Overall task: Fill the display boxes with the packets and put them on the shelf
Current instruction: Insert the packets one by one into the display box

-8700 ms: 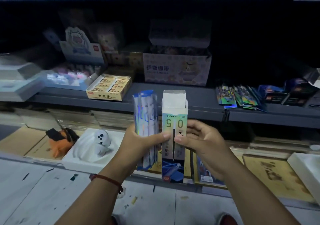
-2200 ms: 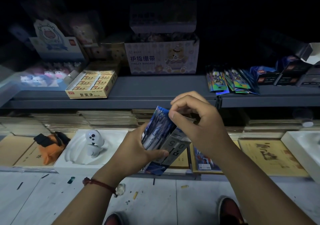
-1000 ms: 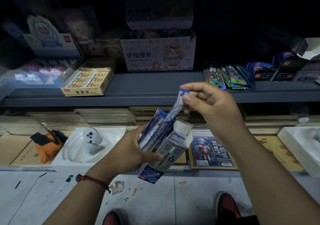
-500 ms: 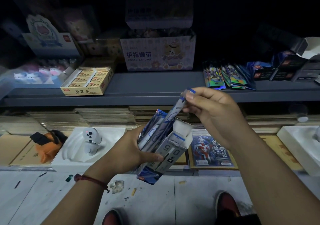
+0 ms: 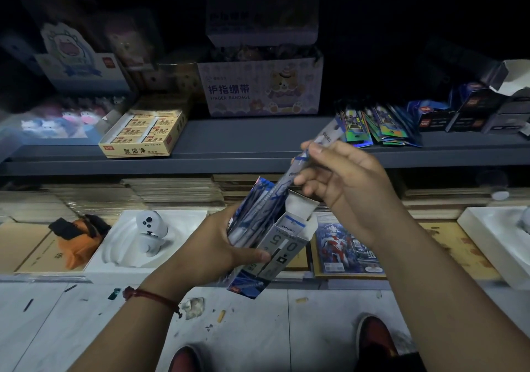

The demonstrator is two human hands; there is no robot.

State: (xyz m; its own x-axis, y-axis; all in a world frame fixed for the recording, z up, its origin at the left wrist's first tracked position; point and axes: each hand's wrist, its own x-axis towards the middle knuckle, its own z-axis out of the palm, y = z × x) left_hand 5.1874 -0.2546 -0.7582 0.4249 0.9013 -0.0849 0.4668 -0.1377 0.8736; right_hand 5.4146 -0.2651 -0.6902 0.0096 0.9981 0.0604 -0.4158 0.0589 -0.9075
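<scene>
My left hand [image 5: 218, 245] grips a tilted display box [image 5: 282, 249] marked "0.5" together with a bunch of blue and white packets [image 5: 258, 211] beside it. The box's top flap stands open. My right hand [image 5: 344, 182] pinches one long packet [image 5: 304, 165] near its upper end; its lower end reaches down among the packets at the box mouth. More packets [image 5: 378, 126] lie loose on the grey shelf [image 5: 246, 142] to the right, next to dark display boxes [image 5: 470, 113].
On the shelf stand a yellow eraser box [image 5: 143, 133], a "finger bandage" carton [image 5: 261, 87] and a cartoon display box [image 5: 77, 67]. Below lie a white tray with a small figure [image 5: 149, 228], an orange toy [image 5: 77, 239] and a hero card [image 5: 341, 245]. My shoes show on the floor.
My right hand has drawn one packet up and to the right out of the bunch at the box mouth. The left hand and box have stayed in place.
</scene>
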